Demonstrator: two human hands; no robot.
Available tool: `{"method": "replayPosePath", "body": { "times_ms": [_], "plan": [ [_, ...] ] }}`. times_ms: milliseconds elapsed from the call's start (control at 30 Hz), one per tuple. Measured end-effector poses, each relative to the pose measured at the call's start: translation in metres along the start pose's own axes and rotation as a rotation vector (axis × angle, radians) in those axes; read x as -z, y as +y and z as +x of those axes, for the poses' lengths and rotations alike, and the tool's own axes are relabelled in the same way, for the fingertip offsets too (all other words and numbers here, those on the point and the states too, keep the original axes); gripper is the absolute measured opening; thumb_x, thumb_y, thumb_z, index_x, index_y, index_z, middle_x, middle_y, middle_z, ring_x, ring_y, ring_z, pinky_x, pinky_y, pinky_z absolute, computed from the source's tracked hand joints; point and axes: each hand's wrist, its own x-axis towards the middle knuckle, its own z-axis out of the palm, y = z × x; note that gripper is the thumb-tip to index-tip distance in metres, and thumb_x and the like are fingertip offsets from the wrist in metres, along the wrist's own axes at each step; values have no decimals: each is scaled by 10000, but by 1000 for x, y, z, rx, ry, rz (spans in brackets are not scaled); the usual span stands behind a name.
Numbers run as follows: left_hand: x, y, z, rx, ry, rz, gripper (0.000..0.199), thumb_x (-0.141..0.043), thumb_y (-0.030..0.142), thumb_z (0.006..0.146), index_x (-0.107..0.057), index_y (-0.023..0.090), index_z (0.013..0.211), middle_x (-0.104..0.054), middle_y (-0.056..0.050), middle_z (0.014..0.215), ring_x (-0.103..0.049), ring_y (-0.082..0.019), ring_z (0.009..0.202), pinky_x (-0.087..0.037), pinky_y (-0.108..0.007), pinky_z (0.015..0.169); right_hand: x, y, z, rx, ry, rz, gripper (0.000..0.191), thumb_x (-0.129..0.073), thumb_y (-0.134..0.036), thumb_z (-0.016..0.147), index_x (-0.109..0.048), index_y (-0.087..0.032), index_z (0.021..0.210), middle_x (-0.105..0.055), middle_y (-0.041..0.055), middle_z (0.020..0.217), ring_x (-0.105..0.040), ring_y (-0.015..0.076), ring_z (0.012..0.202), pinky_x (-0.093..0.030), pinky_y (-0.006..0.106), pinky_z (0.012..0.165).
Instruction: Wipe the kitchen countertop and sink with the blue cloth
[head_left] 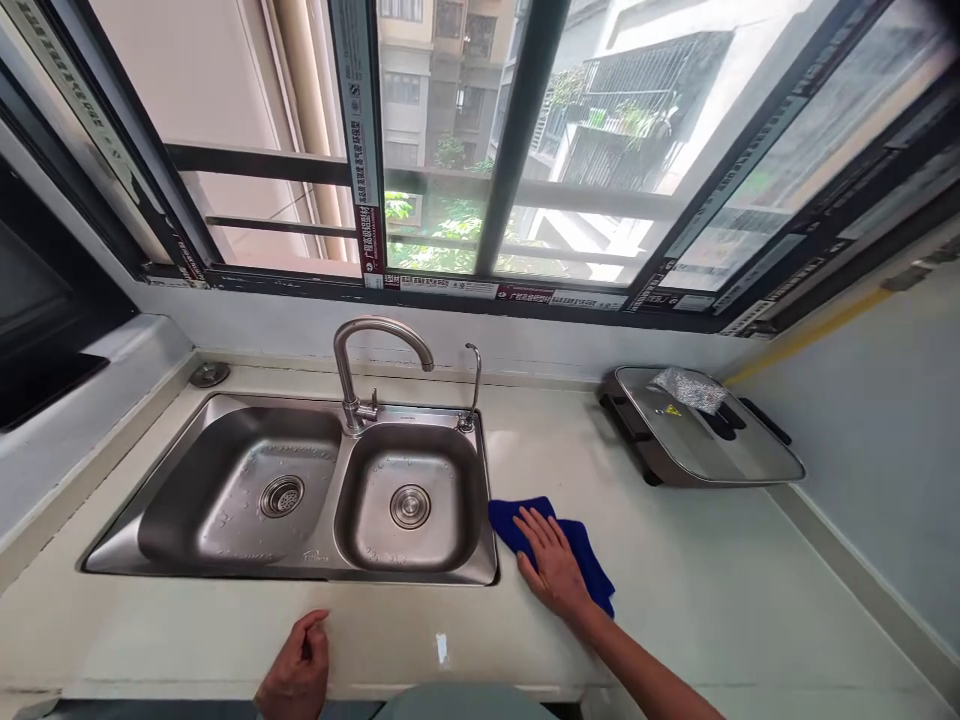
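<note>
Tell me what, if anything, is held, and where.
Nothing is visibly gripped: the right hand lies spread on the blue cloth; the left hand is curled, with nothing visible in it.

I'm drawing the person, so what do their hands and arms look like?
The right hand and the left hand are bare: no gloves, and I see no rings. The right forearm is bare too, with no sleeve or watch showing. Past the left hand, the picture cuts off.
</note>
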Motion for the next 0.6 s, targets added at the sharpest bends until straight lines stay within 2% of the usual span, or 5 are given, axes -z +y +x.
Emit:
{"method": "replayPosePath", "body": {
  "times_ms": [167, 333, 467, 600],
  "plan": [
    [-2, -1, 3, -2, 20, -50, 358, -480, 451, 866, -790, 283, 926, -710, -2, 612, -516, -138, 474, -303, -240, 483, 22, -21, -66, 96, -90, 11, 654, -449, -326, 944, -247, -281, 1565, -356, 57, 1599, -338, 259, 1475, -392, 534, 1174],
    [-2, -1, 0, 11, -19, -91, 311, -506, 398, 862, -788, 281, 918, -707, -1, 612, -532, -136, 485, -309, -233, 487, 32, -22, -102, 181, -127, 11, 698, -482, -347, 919, -234, -297, 1570, -358, 58, 1594, -387, 278, 1446, -440, 520, 1140],
    [1, 1, -5, -38, -36, -95, 309, -492, 335, 878, -791, 258, 886, -710, -13, 601, -592, -144, 535, -347, -234, 530, 22, -30, -100, 204, -95, -14, 715, -513, -381, 909, -249, -287, 1566, -350, 58, 1598, -380, 297, 1449, -433, 523, 1132],
    [-1, -2, -10, -53, -12, -98, 312, -482, 305, 887, -788, 246, 876, -711, -15, 598, -626, -149, 560, -359, -237, 542, 17, -68, -69, 363, -129, 34, 703, -510, -376, 916, -260, -264, 1563, -321, 56, 1612, -346, 284, 1469, -412, 501, 1144]
  ]
}}
